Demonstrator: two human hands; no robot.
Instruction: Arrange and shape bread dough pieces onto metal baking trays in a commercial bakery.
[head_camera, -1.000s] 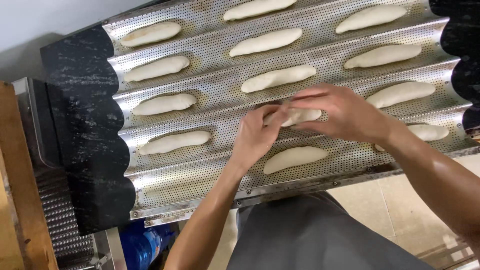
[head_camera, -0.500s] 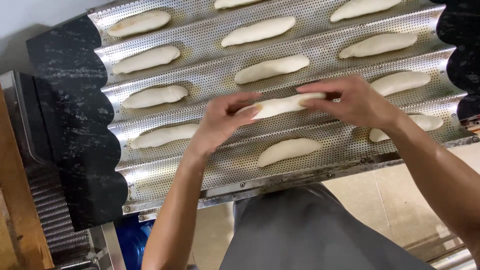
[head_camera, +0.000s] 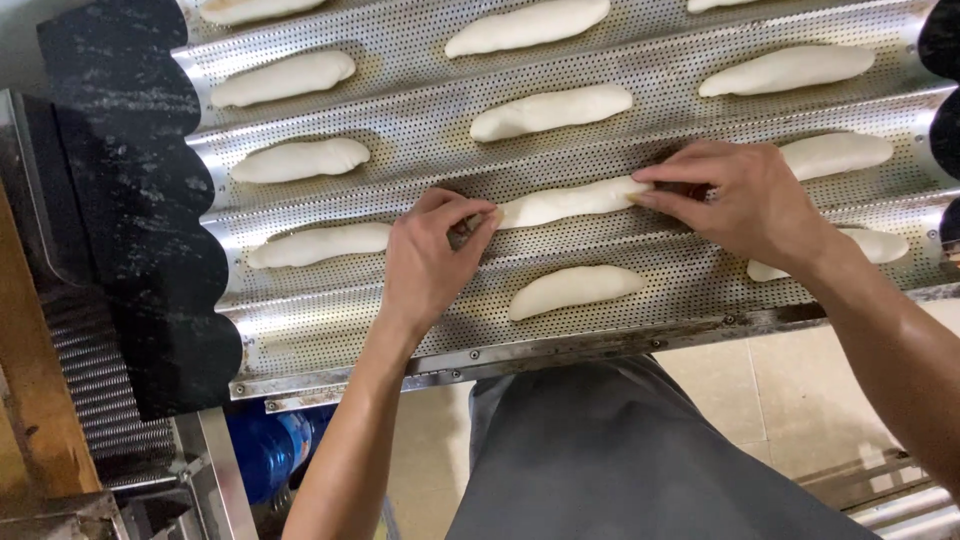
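Note:
A long piece of white dough (head_camera: 570, 203) lies in a groove of the perforated metal baguette tray (head_camera: 330, 330). My left hand (head_camera: 430, 265) pinches its left tip with the fingertips. My right hand (head_camera: 745, 205) pinches its right tip, so the dough is stretched between both hands. Several other shaped dough pieces rest in the tray's grooves, among them one (head_camera: 575, 290) just below the held piece and one (head_camera: 318, 245) to its left.
A black scalloped end piece (head_camera: 130, 200) borders the tray's left side. A wooden edge (head_camera: 30, 400) and ribbed metal surface (head_camera: 100, 390) lie at lower left, with a blue plastic bottle (head_camera: 265, 450) below. My grey apron (head_camera: 620, 460) and beige floor tiles (head_camera: 790, 390) show underneath.
My hands have moved apart along the groove, drawing the dough from a short lump into a long strip and laying it down. The camera view has shifted closer.

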